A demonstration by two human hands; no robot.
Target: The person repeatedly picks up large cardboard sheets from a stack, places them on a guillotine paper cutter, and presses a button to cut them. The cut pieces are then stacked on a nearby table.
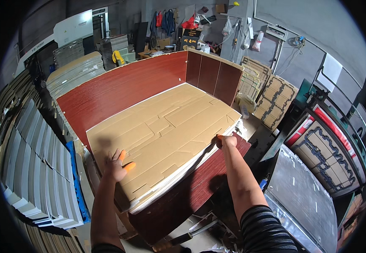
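A brown die-cut cardboard sheet (178,122), marked with cut and crease lines, lies on top of a stack with white edges. My left hand (114,166) is over the sheet's near left part, its fingers spread, with orange covers on some fingertips. At the sheet's near right edge, my right hand (227,141) is closed, an orange-covered fingertip at the border. Its fingers appear to pinch that edge, though the hand itself partly hides them. Dark red boards (132,86) stand upright along the stack's far and right sides.
Stacked grey-white sheets (40,164) stand at left beside a blue pallet (77,181). A metal-topped table (301,194) is at right, near cutting-die boards (328,158). A dark red board (200,185) extends below the stack's front edge. Scraps litter the floor (212,240).
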